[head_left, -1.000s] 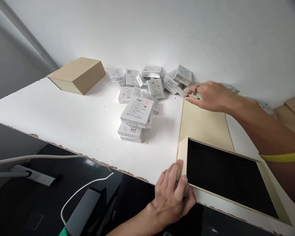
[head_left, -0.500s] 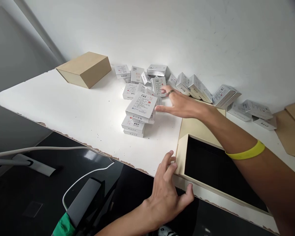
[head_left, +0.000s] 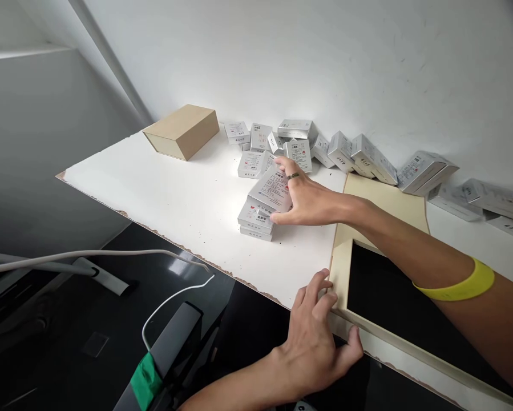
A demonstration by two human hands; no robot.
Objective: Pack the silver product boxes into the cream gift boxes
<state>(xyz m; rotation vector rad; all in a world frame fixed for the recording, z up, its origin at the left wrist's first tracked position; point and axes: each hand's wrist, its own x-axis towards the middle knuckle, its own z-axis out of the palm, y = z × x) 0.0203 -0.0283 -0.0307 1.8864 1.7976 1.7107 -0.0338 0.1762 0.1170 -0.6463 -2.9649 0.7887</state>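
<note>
My right hand (head_left: 304,197), with a ring on one finger, is closed around the top small white box (head_left: 270,189) of a short stack (head_left: 256,220) on the white table (head_left: 162,182). A yellow band sits on that wrist. My left hand (head_left: 320,337) rests at the near left corner of an open cream box with a black inside (head_left: 339,274), fingers spread, thumb along its front edge. More small white boxes (head_left: 299,142) lie scattered along the wall behind.
A closed tan cardboard box (head_left: 181,131) sits at the table's far left corner. Further white boxes (head_left: 423,168) line the wall to the right. Below the chipped table edge run a white cable (head_left: 170,297) and a grey bar with green tape (head_left: 145,379).
My right hand swept left from the boxes at the wall and closed on the stack's top box. My left hand let go of the cream box's corner and spread its fingers.
</note>
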